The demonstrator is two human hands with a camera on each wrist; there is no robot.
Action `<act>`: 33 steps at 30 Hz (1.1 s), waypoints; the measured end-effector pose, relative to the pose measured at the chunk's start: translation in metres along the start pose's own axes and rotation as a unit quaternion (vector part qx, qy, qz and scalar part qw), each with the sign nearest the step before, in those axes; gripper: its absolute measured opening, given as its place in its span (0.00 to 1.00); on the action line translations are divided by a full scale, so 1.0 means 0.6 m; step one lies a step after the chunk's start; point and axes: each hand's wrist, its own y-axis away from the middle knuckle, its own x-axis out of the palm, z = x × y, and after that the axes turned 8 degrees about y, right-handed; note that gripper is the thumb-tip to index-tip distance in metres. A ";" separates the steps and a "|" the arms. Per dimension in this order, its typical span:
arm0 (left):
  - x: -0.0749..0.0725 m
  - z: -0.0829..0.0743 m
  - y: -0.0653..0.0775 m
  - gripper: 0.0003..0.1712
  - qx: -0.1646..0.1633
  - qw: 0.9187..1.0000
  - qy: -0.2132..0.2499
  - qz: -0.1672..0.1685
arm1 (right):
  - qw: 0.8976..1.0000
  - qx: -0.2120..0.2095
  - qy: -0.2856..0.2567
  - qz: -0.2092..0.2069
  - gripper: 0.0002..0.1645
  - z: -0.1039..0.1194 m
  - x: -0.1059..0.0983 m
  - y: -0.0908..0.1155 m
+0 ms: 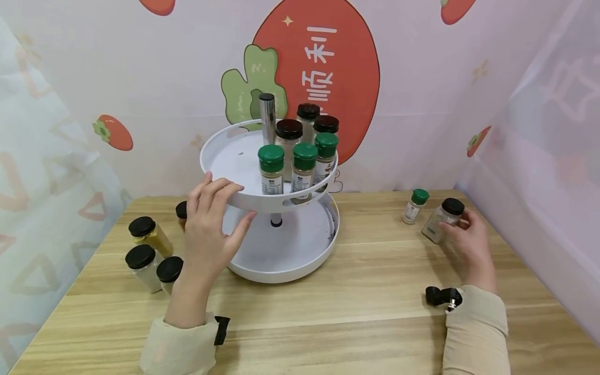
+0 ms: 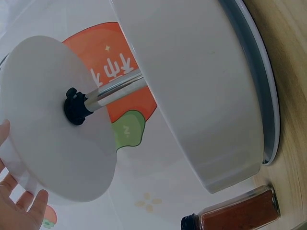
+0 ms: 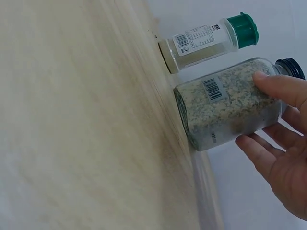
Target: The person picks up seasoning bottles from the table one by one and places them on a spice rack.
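A two-tier white turntable rack (image 1: 272, 278) stands on the table. My left hand (image 1: 206, 229) holds the left front rim of its upper tray (image 1: 225, 156), fingers over the edge and thumb below. On that tray several spice jars stand at the right, with black lids and green lids (image 1: 271, 159). At the right of the table my right hand (image 1: 470, 239) grips a square glass jar (image 3: 230, 96) with a black lid, thumb on one face and fingers on the other. Pale flaky seasoning fills much of it. A small green-capped shaker (image 3: 204, 43) stands beside it.
Left of the rack stand several black-lidded jars, one with yellow powder (image 1: 159, 241) and one with red-brown powder (image 2: 240, 211). A steel post (image 1: 268, 120) rises through the rack. Printed cloth walls (image 1: 164, 62) enclose the wooden table (image 1: 328, 323) at the back and sides.
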 end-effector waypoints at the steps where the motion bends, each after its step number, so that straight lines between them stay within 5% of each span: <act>1: 0.000 0.000 0.000 0.28 0.000 1.000 -0.001 0.001 | 1.000 0.000 -0.002 -0.006 0.39 -0.001 0.000 0.001; 21: 0.000 -0.001 0.002 0.29 -0.008 1.000 0.000 -0.001 | 0.998 0.047 -0.016 -0.040 0.47 0.017 -0.006 0.005; 29: 0.000 -0.003 0.001 0.29 -0.010 1.000 0.003 -0.005 | 0.994 0.011 -0.079 -0.081 0.42 0.050 -0.020 0.014; 33: 0.002 -0.003 0.001 0.30 -0.010 1.000 0.011 -0.009 | 0.985 -0.044 -0.128 -0.110 0.35 0.071 -0.022 0.020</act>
